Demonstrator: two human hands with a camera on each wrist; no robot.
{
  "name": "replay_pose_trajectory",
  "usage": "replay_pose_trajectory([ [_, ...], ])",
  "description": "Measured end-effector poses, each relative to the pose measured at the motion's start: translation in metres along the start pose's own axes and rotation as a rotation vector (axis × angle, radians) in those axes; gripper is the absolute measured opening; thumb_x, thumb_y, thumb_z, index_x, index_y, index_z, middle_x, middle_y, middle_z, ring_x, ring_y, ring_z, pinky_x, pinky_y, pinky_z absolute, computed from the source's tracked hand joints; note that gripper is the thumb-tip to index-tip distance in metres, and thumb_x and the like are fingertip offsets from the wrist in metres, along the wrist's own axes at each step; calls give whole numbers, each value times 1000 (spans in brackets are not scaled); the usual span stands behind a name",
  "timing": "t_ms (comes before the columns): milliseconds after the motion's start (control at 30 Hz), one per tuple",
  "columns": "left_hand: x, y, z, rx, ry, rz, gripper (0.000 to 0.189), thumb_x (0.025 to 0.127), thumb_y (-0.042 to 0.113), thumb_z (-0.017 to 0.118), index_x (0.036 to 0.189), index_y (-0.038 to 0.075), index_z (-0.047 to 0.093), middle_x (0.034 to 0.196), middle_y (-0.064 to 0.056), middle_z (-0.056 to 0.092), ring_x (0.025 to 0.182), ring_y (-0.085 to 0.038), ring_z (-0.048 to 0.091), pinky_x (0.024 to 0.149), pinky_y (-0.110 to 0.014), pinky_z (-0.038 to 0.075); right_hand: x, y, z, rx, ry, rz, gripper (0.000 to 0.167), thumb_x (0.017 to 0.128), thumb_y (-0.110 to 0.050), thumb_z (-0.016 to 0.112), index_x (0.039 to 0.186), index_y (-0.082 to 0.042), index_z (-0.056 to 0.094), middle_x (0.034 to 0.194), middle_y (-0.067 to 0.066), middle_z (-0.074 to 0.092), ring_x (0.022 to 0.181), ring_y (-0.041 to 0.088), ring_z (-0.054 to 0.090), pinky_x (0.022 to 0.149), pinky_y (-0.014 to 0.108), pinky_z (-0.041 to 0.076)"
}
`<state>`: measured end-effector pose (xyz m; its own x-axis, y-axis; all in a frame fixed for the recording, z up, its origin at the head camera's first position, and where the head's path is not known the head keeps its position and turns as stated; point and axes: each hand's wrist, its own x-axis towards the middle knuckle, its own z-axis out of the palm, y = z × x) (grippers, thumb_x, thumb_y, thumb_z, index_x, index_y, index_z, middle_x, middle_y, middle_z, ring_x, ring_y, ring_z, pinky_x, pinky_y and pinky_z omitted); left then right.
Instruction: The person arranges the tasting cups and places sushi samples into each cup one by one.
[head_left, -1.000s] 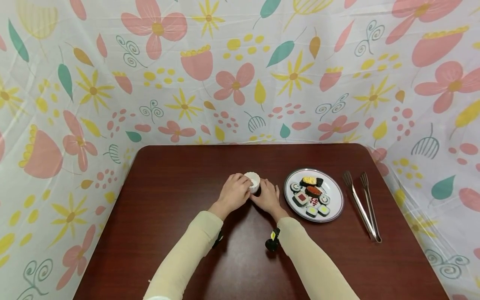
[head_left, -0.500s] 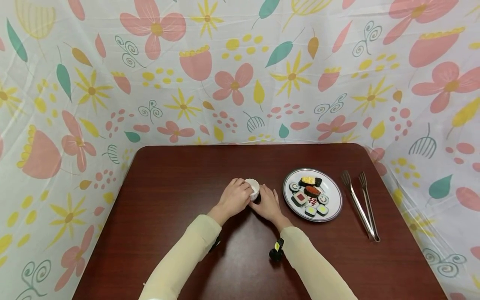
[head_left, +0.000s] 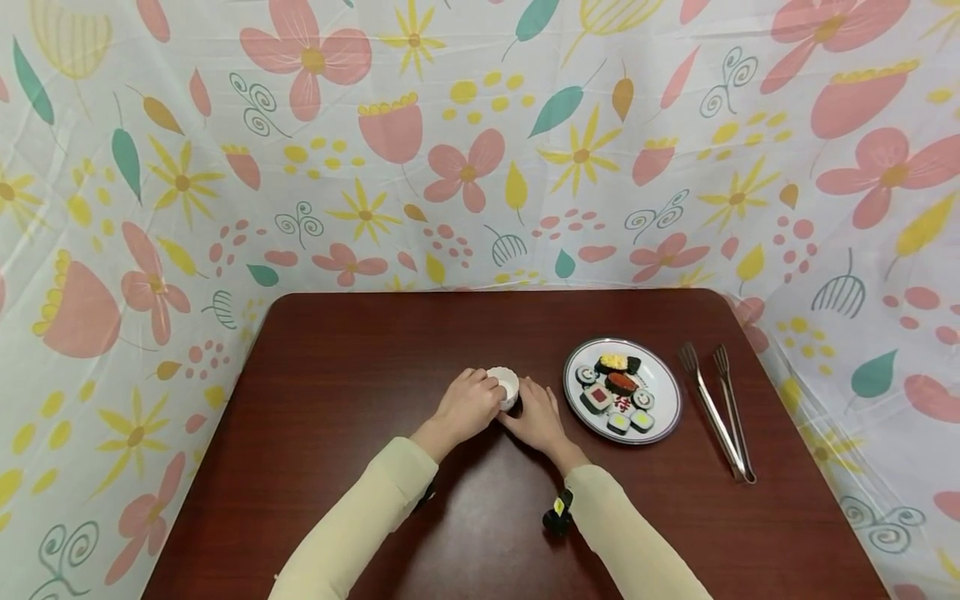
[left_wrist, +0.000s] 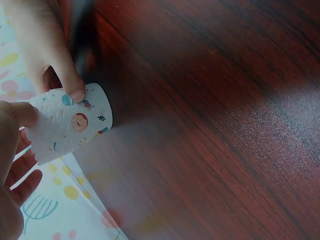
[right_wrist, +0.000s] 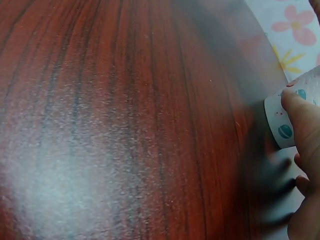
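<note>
A white paper baking cup (head_left: 507,382), with a scalloped rim, stands between my two hands near the middle of the table. Small printed pictures, a doughnut among them, cover its side in the left wrist view. My left hand (head_left: 469,406) pinches the cup's scalloped upper part, thumb on the outer wall (left_wrist: 44,120). Lower down, near the plain base, my right hand (head_left: 536,414) grips the same cup; its thumb (right_wrist: 302,112) presses on the wall. Whether the base touches the table I cannot tell. Parts of both hands' fingers are hidden behind the cup.
Right of my hands, a round white plate (head_left: 667,408) bears several sushi pieces (head_left: 620,383). Metal tongs (head_left: 712,408) lie beyond it near the table's right side. The dark brown table (head_left: 360,350) backs onto a flower-printed cloth (head_left: 450,100).
Both hands have drawn a little nearer to me, carrying the paper baking cup along. Their hold on it looks much the same. Plate and tongs have stayed put on the table.
</note>
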<state>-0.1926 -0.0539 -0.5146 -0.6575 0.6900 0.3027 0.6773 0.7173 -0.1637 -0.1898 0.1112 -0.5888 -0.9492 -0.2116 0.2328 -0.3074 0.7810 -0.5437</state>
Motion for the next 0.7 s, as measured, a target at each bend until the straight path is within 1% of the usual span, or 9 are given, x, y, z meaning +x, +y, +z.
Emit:
replay_pose_trajectory([
  [100,-1,1,-1,3,5,6,12,76,29,71,84,21,67,85,8,65,80,-13,57,70,-25,42,-2,0,0,-25,-38,29,65,74,-36,72,126,-4,51,129,21,51,125,36,42,101,62,24],
  [233,-3,3,-4,-1,15,15,11,77,28,71,83,20,67,83,7,65,78,-13,57,67,-25,42,-5,-2,-2,-42,-63,38,66,75,-39,72,127,-5,50,130,19,50,127,33,41,102,61,24],
  [400,-5,5,-8,-24,22,26,9,79,27,68,81,18,66,81,5,65,76,-14,57,65,-26,42,-10,-5,-3,-41,-39,10,63,74,-36,73,124,-4,52,127,19,53,125,35,43,101,62,25],
  [500,-6,5,-9,-21,31,35,10,79,28,67,80,18,66,81,5,64,76,-14,57,65,-26,42,-12,-5,-3,-42,-34,4,62,73,-35,74,123,-5,52,126,18,55,125,34,43,100,62,25],
  [700,-7,5,-11,-8,45,49,10,78,27,68,81,18,65,82,5,65,77,-14,57,67,-26,43,-14,-5,-4,-15,-58,18,61,75,-37,72,125,-9,51,128,15,54,128,32,40,102,61,23],
])
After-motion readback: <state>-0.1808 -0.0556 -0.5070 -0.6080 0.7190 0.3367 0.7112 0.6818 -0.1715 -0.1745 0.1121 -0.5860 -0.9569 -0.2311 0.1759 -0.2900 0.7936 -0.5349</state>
